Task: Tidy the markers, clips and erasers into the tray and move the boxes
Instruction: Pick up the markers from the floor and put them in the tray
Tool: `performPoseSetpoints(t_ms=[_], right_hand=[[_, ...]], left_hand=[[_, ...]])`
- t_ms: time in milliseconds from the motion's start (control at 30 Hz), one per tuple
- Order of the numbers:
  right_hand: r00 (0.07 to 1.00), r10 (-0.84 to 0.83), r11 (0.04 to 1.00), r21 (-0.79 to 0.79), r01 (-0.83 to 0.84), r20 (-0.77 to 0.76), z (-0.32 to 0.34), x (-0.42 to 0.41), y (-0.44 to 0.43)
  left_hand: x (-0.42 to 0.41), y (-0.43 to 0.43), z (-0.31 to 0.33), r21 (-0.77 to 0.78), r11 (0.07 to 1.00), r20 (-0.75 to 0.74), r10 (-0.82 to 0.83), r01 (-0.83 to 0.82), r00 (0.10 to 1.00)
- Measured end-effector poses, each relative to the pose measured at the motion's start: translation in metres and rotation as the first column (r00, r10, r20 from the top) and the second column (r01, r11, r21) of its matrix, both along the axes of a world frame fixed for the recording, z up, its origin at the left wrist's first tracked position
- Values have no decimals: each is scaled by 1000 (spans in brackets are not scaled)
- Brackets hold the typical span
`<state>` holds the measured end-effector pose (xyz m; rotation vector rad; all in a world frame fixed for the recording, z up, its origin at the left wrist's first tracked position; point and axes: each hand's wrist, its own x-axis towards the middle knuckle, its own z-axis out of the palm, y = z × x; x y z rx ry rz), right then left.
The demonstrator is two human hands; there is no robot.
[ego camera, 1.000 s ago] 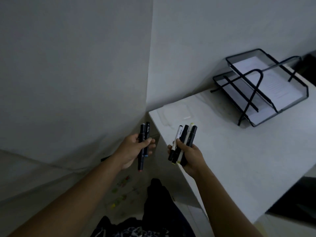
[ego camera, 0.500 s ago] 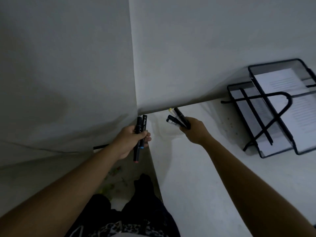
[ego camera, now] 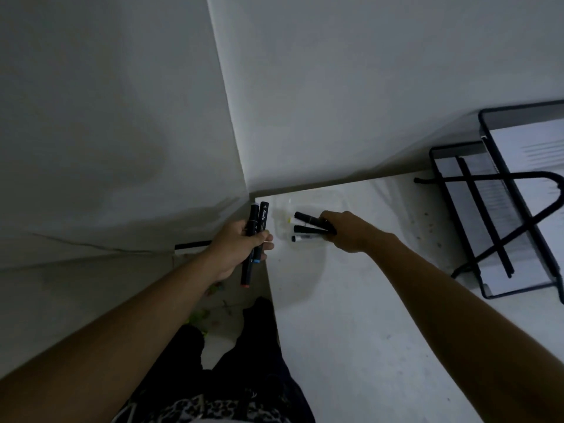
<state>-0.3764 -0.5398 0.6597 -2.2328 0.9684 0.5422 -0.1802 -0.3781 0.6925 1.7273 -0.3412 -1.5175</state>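
Note:
My left hand point(ego camera: 236, 250) is closed around two dark markers point(ego camera: 255, 239) held upright, just off the left edge of the white table point(ego camera: 366, 331). My right hand point(ego camera: 348, 230) grips a bundle of several markers point(ego camera: 308, 228), dark and white ones, pointing left. That bundle hangs over a clear plastic tray point(ego camera: 300, 206) in the table's far left corner by the wall. The tray is faint and hard to see.
A black wire two-tier paper tray point(ego camera: 494, 215) holding sheets stands at the right of the table. Walls meet in a corner right behind the clear tray. Small coloured bits point(ego camera: 198, 315) lie on the floor below, beside my dark-clothed legs.
My right hand has lowered and tipped its markers flatter over the clear tray in the corner. The left hand stayed beside the table edge with its two markers.

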Motion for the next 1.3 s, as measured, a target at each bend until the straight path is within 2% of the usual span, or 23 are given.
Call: performPoseSetpoints(t_ms=[267, 467, 600, 767, 900, 1000, 1100, 1133, 1300], right_hand=[[989, 146, 981, -129, -145, -1, -4, -2, -12], [994, -9, 1000, -21, 12, 113, -7, -10, -12], [979, -92, 994, -37, 100, 183, -5, -14, -18], [991, 43, 993, -116, -29, 125, -11, -15, -24], [979, 183, 951, -270, -151, 95, -12, -8, -22], [976, 195, 958, -230, -169, 97, -14, -3, -18], [981, 161, 984, -99, -151, 106, -18, -2, -17], [981, 157, 984, -101, -146, 114, -18, -2, -18], [983, 30, 960, -278, 22, 182, -12, -4, -25]], left_hand=[[-8, -6, 4, -2, 1000, 32, -31, 31, 999], [-13, -8, 4, 5, 998, 57, -62, 61, 996], [-16, -10, 2, 16, 998, 61, -69, 68, 996], [-20, -13, 1, 19, 996, 73, -89, 88, 993], [-20, -15, 0, 17, 996, 78, -93, 91, 993], [-19, -15, -1, 16, 995, 79, -96, 95, 992], [-18, -17, -1, 13, 996, 82, -92, 91, 992], [-17, -17, -1, 10, 996, 83, -89, 89, 993], [-16, -20, -1, 9, 997, 79, -80, 79, 994]])
